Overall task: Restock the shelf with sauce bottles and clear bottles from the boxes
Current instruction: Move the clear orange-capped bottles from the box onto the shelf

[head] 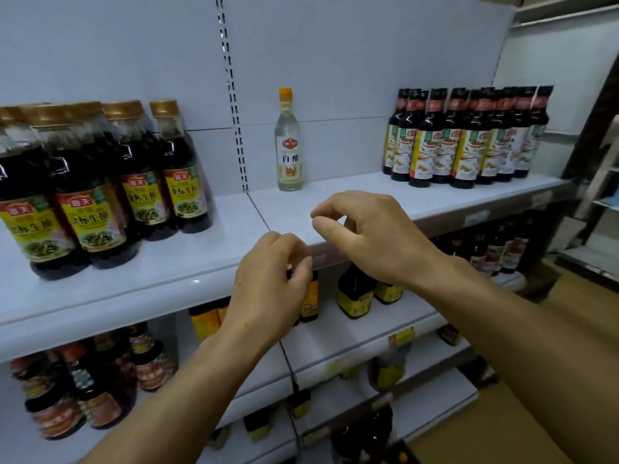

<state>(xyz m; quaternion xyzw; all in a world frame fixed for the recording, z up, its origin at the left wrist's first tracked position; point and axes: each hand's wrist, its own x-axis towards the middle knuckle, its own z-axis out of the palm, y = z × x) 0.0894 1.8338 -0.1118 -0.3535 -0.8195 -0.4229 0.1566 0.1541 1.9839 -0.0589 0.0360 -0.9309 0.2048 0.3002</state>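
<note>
- Bare-skinned, the left hand (pixel 271 279) hovers in front of the shelf edge (pixel 187 289) with fingers curled; something small and dark shows at its fingertips, but I cannot tell whether it is pinched in that grip or is only a bottle on the shelf below seen past the fingers.
- The right hand (pixel 365 236) sits a little higher and just beside the left, thumb and forefinger nearly meeting, the other fingers loosely bent; it holds nothing I can see.
- Both forearms reach up and forward from the lower edge of the view, wrists slightly bent, the hands close together over the front lip of the shelf.
- Beyond the hands, one clear bottle (pixel 289 142) with an orange cap stands upright and alone at the back of the shelf, near the slotted upright.
- To the left stands a cluster of large sauce bottles (pixel 100 195) with gold caps; to the right, well apart from the clear one, a tight group of slim dark bottles (pixel 465 139).
- By my judgement the task is partly done: sauce stock looks placed on both sides, but the wide bare stretch around the single clear bottle suggests most clear bottles are yet to come.
- No boxes are in view, so how much stock is left cannot be told.
- Lower shelves (pixel 351 333) hold more dark bottles and jars.
</note>
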